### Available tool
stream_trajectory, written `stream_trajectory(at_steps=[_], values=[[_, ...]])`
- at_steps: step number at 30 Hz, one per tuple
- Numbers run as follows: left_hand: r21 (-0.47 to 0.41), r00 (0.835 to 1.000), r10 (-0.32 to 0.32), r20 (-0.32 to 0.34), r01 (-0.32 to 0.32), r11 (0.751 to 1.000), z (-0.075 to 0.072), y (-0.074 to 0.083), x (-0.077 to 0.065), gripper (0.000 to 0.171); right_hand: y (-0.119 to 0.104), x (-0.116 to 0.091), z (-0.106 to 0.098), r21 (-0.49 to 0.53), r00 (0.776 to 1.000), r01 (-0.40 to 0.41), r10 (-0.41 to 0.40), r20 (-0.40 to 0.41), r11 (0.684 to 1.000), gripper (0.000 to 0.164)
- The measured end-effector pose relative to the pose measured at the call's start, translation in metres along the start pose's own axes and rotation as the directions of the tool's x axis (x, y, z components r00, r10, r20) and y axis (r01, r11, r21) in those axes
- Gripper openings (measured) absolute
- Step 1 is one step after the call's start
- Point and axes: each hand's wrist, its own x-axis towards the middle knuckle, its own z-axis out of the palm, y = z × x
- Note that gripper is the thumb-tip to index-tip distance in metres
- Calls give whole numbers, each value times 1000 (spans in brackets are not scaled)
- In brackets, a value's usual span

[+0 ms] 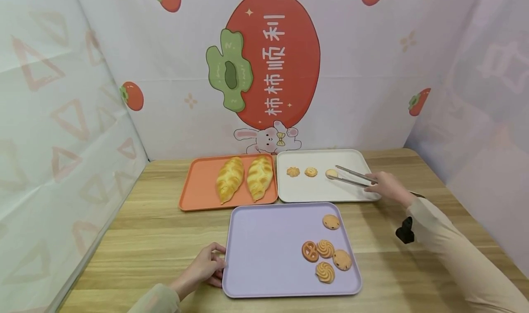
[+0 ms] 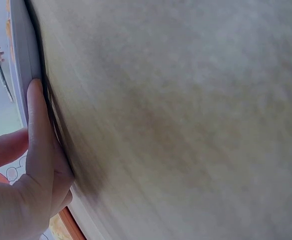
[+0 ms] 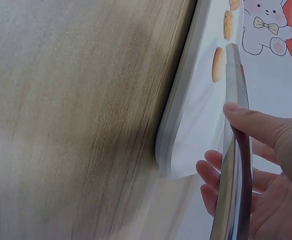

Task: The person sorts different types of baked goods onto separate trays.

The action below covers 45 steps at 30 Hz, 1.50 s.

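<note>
My right hand [image 1: 388, 187] holds metal tongs [image 1: 354, 171] between thumb and fingers over the white tray [image 1: 306, 193]. The arms of the tongs are spread. Their tips are at a pale round cookie [image 1: 331, 173]; whether they touch it I cannot tell. Two small cookies, a flower-shaped one [image 1: 293, 171] and a ring-topped one [image 1: 311, 171], lie left of it. Bent fingertips of my left hand [image 1: 204, 265] rest against the left edge of the purple tray [image 1: 268, 253]; its thumb [image 2: 38, 120] lies along the outer wall in the left wrist view.
On the purple tray's right side lie a pretzel [image 1: 310, 251], swirl cookies [image 1: 325, 272] and chip cookies [image 1: 331, 222]. An orange tray [image 1: 198, 184] with two bread loaves [image 1: 230, 180] adjoins the white tray. A printed cloth wall [image 1: 177, 120] stands behind the wooden table [image 1: 153, 226].
</note>
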Motion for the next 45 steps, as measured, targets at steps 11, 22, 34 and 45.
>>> stream_trajectory(at_steps=[11, 22, 34, 45], values=[[14, 1000, 3, 0, -3, 1000, -1, 1, 0, 33, -7, -13, 1, 39, 999, -21, 22, -25, 999, 50], [9, 1000, 3, -1, -3, 1000, 0, 1, -1, 32, -15, -25, 0, 25, 999, -4, 5, -53, 1000, 51], [16, 1000, -1, -10, 1, 1000, 0, 3, -1, 33, -29, -43, -2, 42, 996, 56, -53, -72, 998, 50], [10, 1000, 6, -2, -6, 1000, 0, 2, 0, 32, -37, -61, 1, 55, 995, 94, -92, -34, 994, 48]])
